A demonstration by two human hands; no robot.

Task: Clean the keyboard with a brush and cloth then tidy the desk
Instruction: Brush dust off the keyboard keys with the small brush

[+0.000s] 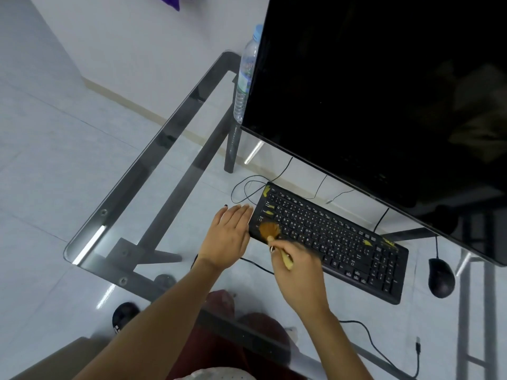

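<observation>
Hands number two: right hand [297, 272] pinches one brush [271, 233] on one keyboard [329, 238]; left hand [229, 237], fingers flat together, at nine o'clock; one mouse [441, 278] at three.

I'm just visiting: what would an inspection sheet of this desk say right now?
Surface: clear glass desk on a dark metal frame.
Job's things: black keyboard with yellow marks; tan-bristled brush with a pale handle on its left end; no cloth seen.
Clutter: clear plastic water bottle, black mouse, large dark monitor.
Hands: left hand flat beside the keyboard; right hand has its grip on the brush.
Cables: thin black cable looped behind the keyboard.
Surroundings: pale tiled floor.
</observation>
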